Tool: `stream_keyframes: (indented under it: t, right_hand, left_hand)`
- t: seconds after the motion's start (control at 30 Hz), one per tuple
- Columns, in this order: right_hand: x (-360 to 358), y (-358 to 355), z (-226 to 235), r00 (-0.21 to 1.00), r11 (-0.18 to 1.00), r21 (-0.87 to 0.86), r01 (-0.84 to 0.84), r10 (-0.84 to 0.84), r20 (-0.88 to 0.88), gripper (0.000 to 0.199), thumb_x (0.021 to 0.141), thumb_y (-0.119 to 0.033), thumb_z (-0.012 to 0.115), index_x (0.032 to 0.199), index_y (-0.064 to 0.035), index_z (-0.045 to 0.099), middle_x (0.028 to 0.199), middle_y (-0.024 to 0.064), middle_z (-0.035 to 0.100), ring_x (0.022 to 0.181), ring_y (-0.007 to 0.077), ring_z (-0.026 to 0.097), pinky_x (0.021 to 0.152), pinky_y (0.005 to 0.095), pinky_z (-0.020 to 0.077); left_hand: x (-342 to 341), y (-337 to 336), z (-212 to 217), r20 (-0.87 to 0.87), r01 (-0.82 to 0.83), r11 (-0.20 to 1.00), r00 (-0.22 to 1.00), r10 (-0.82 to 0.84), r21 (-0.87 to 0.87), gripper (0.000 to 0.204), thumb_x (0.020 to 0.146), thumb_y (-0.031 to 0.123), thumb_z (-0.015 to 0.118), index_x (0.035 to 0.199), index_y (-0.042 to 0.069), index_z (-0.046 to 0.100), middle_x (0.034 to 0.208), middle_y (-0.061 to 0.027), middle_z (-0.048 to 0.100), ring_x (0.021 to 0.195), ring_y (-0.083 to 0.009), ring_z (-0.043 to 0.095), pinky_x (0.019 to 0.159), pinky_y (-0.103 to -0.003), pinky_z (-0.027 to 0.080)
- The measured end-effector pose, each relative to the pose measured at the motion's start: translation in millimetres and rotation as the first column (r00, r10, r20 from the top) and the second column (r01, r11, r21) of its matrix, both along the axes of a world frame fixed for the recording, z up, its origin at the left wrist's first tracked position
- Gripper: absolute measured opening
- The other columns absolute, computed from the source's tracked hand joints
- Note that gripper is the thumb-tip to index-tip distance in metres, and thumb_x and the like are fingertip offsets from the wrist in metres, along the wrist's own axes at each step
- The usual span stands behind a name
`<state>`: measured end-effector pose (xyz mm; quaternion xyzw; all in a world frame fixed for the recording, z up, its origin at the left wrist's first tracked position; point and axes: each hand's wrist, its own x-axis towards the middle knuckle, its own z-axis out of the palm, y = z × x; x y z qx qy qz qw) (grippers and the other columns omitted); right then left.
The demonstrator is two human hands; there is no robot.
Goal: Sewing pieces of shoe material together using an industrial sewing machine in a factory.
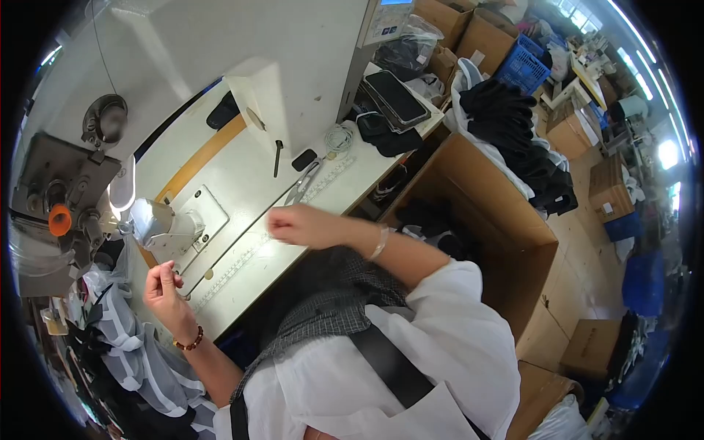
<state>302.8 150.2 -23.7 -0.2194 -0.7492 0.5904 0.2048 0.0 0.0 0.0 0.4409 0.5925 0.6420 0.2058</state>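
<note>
At the sewing machine's front left, my left hand (166, 295) is raised with thumb and fingers pinched together. Whatever it may hold is too small to make out. My right hand (295, 226) hovers over the front edge of the white worktable (253, 209), its fingers curled closed and their contents hidden. A pair of scissors (303, 185) lies just beyond that hand. Between my two hands, a printed measuring strip (233, 273) runs along the table. The metal needle plate (213, 213) of the sewing machine (293, 44) sits beyond my left hand.
Phones (396, 97) rest on black cloth (385, 136) at the table's right end, near a coil of cord (338, 139). An open cardboard box (506, 183) stands right of me, black fabric pieces (506, 117) over its far side. Grey-white pieces (125, 337) hang at left.
</note>
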Motion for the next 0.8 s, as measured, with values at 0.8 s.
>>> stream_keyframes:
  t: [0.8]
  right_hand:
    - [421,290,-143,0.382,0.328,0.911,0.249,-0.898,0.219,0.02,0.093,-0.016,0.058,0.092,0.0025,0.065,0.093,0.0217,0.07,0.087,0.0335,0.07,0.076,0.0469,0.0554]
  left_hand:
    - [29,18,-10,0.02,-0.147,0.989,0.989,0.146,0.031,0.014,0.097,0.005,0.06,0.084,0.0,0.064,0.074,0.0009,0.053,0.065,-0.0062,0.046,0.06,-0.022,0.037]
